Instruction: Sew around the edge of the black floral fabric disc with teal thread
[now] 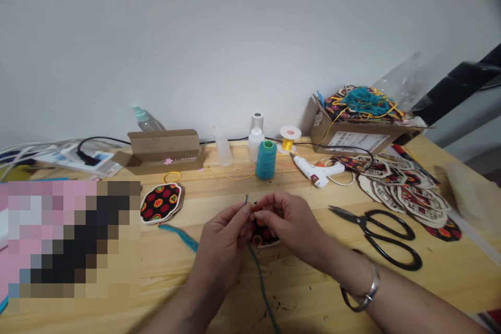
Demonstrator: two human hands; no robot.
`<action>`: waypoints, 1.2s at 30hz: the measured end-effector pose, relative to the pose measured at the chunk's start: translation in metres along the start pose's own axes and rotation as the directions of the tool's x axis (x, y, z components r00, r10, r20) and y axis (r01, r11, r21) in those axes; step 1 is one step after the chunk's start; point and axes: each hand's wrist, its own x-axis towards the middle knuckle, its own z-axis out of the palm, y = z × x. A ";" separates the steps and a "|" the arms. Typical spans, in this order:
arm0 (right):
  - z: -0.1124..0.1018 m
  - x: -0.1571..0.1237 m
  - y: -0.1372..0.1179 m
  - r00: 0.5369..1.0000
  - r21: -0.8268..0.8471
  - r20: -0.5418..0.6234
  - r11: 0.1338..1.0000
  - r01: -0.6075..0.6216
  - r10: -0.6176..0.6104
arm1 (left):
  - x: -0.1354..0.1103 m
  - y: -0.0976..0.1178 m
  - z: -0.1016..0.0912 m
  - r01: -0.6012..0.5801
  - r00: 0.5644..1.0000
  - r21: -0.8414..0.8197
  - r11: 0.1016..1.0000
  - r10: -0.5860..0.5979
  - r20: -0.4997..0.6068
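Near the front middle of the table, my left hand pinches a teal cord. Its short end sticks up above the fingertips and its long part trails down toward the bottom edge. My right hand is close beside it, thumb and fingers pressed together over something small, partly red, that I cannot make out. Under and between both hands shows a dark patterned fabric piece, mostly covered by the fingers. To the left lies a stack of similar patterned pieces with a yellow loop and a teal tassel.
Black-handled scissors lie right of my hands. Behind stand a teal thread cone, a yellow cord spool and a white glue gun. Cut-out pieces and a full cardboard box are at right; an open box sits back left.
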 end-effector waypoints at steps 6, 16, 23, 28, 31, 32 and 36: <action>-0.004 0.002 -0.006 0.996 -0.114 0.086 0.993 0.005 0.005 | 0.000 0.002 0.001 -0.008 1.000 -0.014 1.000 0.008 -0.004; -0.006 0.001 -0.005 0.993 -0.071 0.099 0.996 -0.058 0.065 | 0.003 0.001 0.000 -0.029 0.997 -0.027 0.999 0.028 -0.070; -0.005 0.006 -0.011 0.990 0.136 0.016 0.980 -0.143 0.142 | 0.002 0.002 0.002 -0.003 0.993 -0.022 1.000 0.000 -0.119; -0.005 0.006 -0.010 0.993 0.146 0.014 0.982 -0.117 0.116 | 0.001 -0.001 0.002 0.035 0.999 0.019 0.999 -0.036 0.024; -0.004 0.004 -0.010 0.995 0.108 -0.024 0.990 -0.089 0.092 | 0.000 -0.004 0.001 0.051 0.995 0.063 0.997 -0.056 0.084; -0.004 0.003 -0.011 0.996 0.085 -0.047 0.994 -0.073 0.077 | 0.000 -0.004 0.001 0.052 0.995 0.069 0.996 -0.057 0.084; -0.004 0.000 -0.010 0.994 -0.062 -0.105 0.997 0.034 -0.041 | -0.001 -0.003 0.002 0.023 0.997 0.059 0.998 -0.027 0.076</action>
